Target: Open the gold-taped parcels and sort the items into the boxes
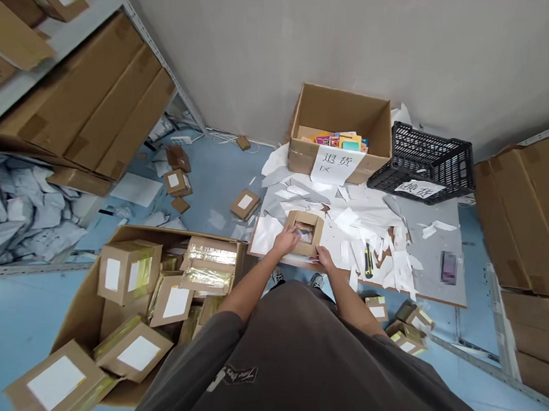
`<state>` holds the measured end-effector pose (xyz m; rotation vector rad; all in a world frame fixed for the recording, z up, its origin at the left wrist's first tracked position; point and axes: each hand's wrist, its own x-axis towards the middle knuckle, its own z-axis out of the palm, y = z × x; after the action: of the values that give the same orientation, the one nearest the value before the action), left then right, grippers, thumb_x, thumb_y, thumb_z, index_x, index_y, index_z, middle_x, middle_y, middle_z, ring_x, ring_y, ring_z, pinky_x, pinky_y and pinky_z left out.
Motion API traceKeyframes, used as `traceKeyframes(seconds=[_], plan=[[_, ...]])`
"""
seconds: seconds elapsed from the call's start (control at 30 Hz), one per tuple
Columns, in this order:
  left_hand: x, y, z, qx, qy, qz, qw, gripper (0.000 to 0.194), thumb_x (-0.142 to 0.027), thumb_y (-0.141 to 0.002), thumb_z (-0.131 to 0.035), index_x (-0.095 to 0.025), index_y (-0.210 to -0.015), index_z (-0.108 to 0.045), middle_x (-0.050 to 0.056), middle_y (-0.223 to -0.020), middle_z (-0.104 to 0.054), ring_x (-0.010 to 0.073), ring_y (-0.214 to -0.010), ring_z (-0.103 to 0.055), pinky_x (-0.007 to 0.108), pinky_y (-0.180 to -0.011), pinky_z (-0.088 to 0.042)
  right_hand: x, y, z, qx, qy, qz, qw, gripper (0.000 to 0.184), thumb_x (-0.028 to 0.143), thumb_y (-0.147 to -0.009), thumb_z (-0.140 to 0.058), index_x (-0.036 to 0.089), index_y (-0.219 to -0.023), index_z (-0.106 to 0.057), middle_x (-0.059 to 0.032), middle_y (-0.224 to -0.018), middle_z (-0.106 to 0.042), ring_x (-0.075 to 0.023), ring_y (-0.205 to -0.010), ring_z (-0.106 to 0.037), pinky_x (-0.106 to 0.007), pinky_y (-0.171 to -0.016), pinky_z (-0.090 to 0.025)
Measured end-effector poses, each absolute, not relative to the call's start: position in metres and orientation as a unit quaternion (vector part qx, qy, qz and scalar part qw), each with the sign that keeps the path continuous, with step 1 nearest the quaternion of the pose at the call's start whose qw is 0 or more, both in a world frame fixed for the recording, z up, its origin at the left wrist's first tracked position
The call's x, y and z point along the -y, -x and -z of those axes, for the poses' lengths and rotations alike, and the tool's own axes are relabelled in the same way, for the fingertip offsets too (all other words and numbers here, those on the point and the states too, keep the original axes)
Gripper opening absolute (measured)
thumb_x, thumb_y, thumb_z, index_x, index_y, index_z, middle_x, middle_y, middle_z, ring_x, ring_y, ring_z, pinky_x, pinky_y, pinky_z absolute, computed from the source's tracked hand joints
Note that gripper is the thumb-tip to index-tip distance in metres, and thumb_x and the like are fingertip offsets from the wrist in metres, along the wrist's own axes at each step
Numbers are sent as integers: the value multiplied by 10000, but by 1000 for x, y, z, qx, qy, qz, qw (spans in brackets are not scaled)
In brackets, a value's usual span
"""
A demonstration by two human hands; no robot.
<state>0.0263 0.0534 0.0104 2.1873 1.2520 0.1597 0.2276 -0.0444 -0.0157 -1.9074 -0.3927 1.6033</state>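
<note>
A small open cardboard box [307,221] sits on the low table [432,281] in front of me, with something coloured inside. My left hand [286,239] grips the box's left side, fingers curled over its edge. My right hand [323,257] rests at the box's near right corner, fingers bent against the flap. Torn white paper scraps [368,222] lie all around the box. A yellow and black utility knife [369,262] lies on the table just right of my right hand.
A large open carton [341,112] with colourful items and a paper label stands at the table's back, beside a black plastic crate [428,157]. A big carton [84,301] of small taped boxes lies at my left. Shelving with cartons flanks both sides. A dark phone [449,267] lies at the right.
</note>
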Motion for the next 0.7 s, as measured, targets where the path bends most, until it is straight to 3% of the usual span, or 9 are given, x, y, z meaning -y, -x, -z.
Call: traceKeyframes(seconds=[0.1,0.17,0.27,0.3,0.37,0.43,0.53,0.6,0.7], plan=[[-58,-15,-12,-458,-814,-71,351,294,-412,-1005,-629,-235,-871,-822,31,-1544,-608,310,-1541,-416,440,-1247,-397,43,-231,15,145,725,-606,293,355,576,-1021,-531,226,-965,-542,-29,-894,-731,-151,-648,-732,-211,-546,-527],[-57,-4,-11,-430,-817,-55,380,194,-429,-864,-814,-237,-889,-815,41,-1598,-551,346,-1563,-380,471,-1251,-393,43,-233,14,150,723,-612,283,365,581,-1021,-532,222,-954,-540,-28,-855,-720,-158,-643,-730,-219,-567,-540],[-47,8,-8,-403,-827,-41,390,637,-396,-605,-1003,-241,-1182,-780,76,-1727,-346,407,-1611,-250,517,-1252,-390,41,-230,13,176,716,-618,272,370,578,-1032,-501,216,-979,-557,-31,-864,-717,-172,-681,-741,-241,-617,-564],[-42,10,-6,-404,-829,-46,383,764,-377,-572,-1020,-240,-1271,-745,90,-1746,-298,411,-1621,-213,525,-1256,-384,40,-228,12,189,724,-610,260,367,568,-1040,-476,213,-1012,-569,-38,-884,-721,-183,-712,-746,-256,-639,-574],[-29,9,0,-423,-827,-72,363,828,-336,-604,-1009,-228,-1361,-691,116,-1763,-239,394,-1634,-174,532,-1265,-370,38,-223,8,228,771,-550,225,361,533,-1038,-463,206,-1128,-587,-62,-951,-729,-219,-821,-747,-301,-712,-591],[-17,5,6,-449,-817,-108,345,705,-295,-682,-968,-208,-1329,-702,132,-1771,-202,369,-1639,-171,533,-1270,-362,35,-219,3,296,834,-418,205,380,454,-1017,-495,188,-1275,-575,-110,-1091,-718,-264,-1011,-710,-359,-855,-581],[-3,-2,15,-465,-806,-146,336,338,-269,-768,-906,-186,-1070,-778,115,-1779,-175,359,-1643,-162,543,-1275,-350,27,-216,-7,472,829,-236,184,393,245,-975,-504,174,-1349,-604,-161,-1294,-643,-299,-1241,-566,-407,-1066,-470],[3,-4,19,-463,-806,-157,332,177,-258,-790,-885,-180,-906,-776,93,-1779,-186,365,-1644,-154,556,-1282,-335,15,-212,-13,603,755,-216,142,396,127,-939,-494,185,-1287,-673,-157,-1322,-628,-297,-1275,-514,-416,-1123,-413],[8,-6,20,-465,-806,-170,324,129,-233,-801,-870,-171,-847,-766,93,-1772,-215,368,-1641,-165,570,-1287,-322,-10,-203,-17,723,634,-266,60,385,63,-883,-555,162,-1209,-733,-156,-1293,-656,-287,-1319,-488,-405,-1180,-364]])
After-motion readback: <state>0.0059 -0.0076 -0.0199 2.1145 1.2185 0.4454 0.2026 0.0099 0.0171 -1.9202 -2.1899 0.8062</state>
